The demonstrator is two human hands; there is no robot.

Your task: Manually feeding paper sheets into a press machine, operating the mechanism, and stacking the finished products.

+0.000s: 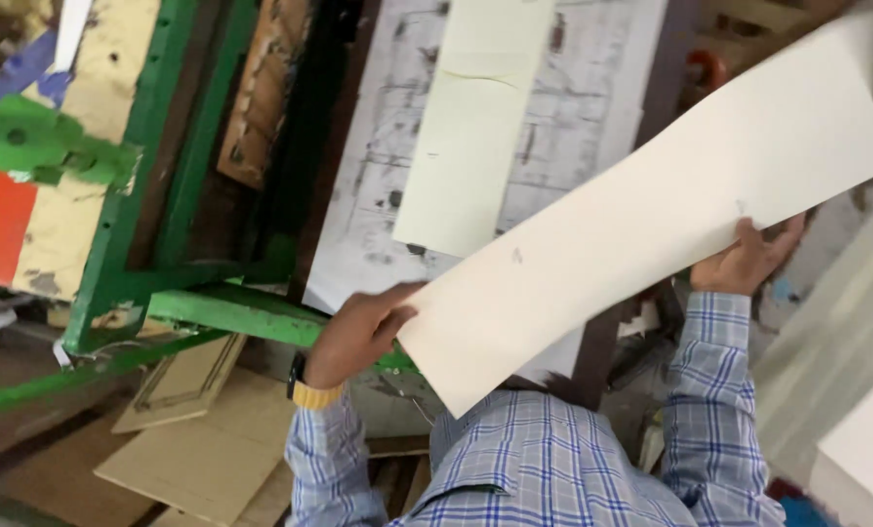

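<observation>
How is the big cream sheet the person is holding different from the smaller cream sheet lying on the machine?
The held sheet is lifted off the surface, gripped by the left hand and right hand; the smaller sheet lies flat on the ink-marked board, untouched. The held sheet looks longer and wider. It slants across the view, while the smaller sheet runs nearly up and down. Both are plain, pale cream and rectangular.

Soft, even daylight, no hard shadows; pale sheet [651, 215] bright, slightly washed out; overall motion blur, tilted view, edges soft.
</observation>
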